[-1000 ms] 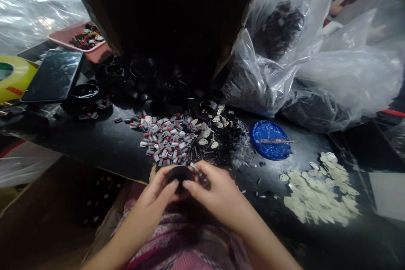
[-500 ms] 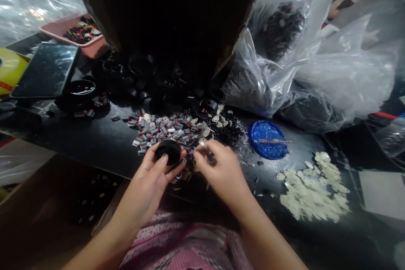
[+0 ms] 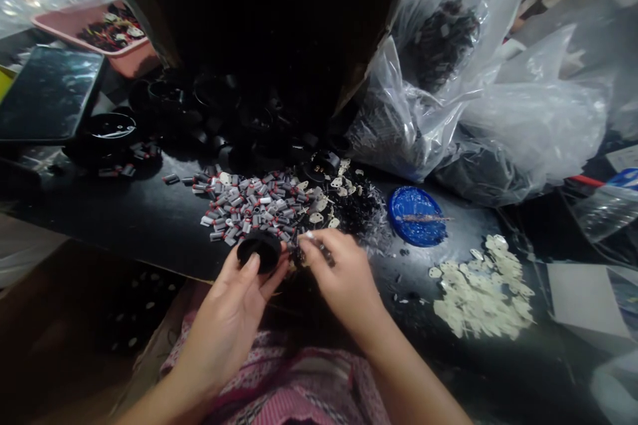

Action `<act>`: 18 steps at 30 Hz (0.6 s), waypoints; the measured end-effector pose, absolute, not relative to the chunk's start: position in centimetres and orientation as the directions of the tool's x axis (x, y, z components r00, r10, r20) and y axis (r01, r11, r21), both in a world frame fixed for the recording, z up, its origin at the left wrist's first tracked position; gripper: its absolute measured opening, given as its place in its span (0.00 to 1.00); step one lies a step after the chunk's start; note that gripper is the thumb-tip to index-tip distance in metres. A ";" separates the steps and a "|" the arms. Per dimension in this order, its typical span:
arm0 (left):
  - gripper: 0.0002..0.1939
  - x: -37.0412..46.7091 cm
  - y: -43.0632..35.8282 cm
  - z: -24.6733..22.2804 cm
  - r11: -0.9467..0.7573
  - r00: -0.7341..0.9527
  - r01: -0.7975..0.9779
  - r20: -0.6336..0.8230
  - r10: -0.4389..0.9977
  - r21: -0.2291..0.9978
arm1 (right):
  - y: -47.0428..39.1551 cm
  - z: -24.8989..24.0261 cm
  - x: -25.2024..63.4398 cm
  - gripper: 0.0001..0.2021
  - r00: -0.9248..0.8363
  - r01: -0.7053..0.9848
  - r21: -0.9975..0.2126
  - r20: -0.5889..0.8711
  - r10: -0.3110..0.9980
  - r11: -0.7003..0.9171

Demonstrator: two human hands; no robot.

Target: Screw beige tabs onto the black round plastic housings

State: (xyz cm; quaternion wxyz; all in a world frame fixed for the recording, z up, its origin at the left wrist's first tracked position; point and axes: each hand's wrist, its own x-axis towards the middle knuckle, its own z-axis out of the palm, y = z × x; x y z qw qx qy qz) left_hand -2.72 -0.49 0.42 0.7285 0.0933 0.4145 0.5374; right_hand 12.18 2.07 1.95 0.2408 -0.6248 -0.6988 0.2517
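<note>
My left hand (image 3: 244, 299) is closed around a round black plastic cup (image 3: 259, 251), its hollow side tilted up and the thumb on its rim. Close beside it, my right hand (image 3: 339, 269) is closed in a pinch at the near edge of the parts. Something small and pale shows at its fingertips, too blurred to name. Just beyond both hands lies a heap of small grey cylinders with red ends (image 3: 256, 202). Cream-coloured flat pieces (image 3: 319, 206) and a pile of tiny black parts (image 3: 356, 216) lie farther right.
A blue lid (image 3: 419, 236) with a thin stick across it lies right of the black parts. Beyond it are cream flat pieces (image 3: 483, 299). Plastic bags (image 3: 413, 126) stand behind, beside a large dark box (image 3: 259, 20). A phone (image 3: 50, 93) and a pink tub (image 3: 134, 60) are at left.
The view has shifted slightly. The black cup has tipped so more of its hollow shows. My right hand stays pinched near it, slightly lower in the view.
</note>
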 end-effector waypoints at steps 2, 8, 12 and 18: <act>0.07 -2.5 -0.6 0.2 0.403 0.075 -0.711 -0.508 0.858 0.576 | 2.9 2.0 12.2 0.09 -0.122 0.867 -0.486 0.001 0.993 0.107; 0.07 -1.8 0.6 -0.2 0.360 0.054 -0.740 -0.483 0.874 0.569 | 4.5 1.8 11.1 0.09 -0.200 0.967 -0.172 -0.071 0.977 0.186; 0.08 -1.9 1.6 -0.2 0.340 0.036 -0.738 -0.469 0.882 0.583 | 4.6 1.7 10.7 0.08 -0.191 0.972 -0.153 -0.060 0.980 0.180; 0.08 -2.0 1.6 -0.5 0.296 0.012 -0.743 -0.431 0.902 0.600 | 4.7 1.9 11.3 0.05 -0.204 0.940 -0.286 -0.041 0.978 0.184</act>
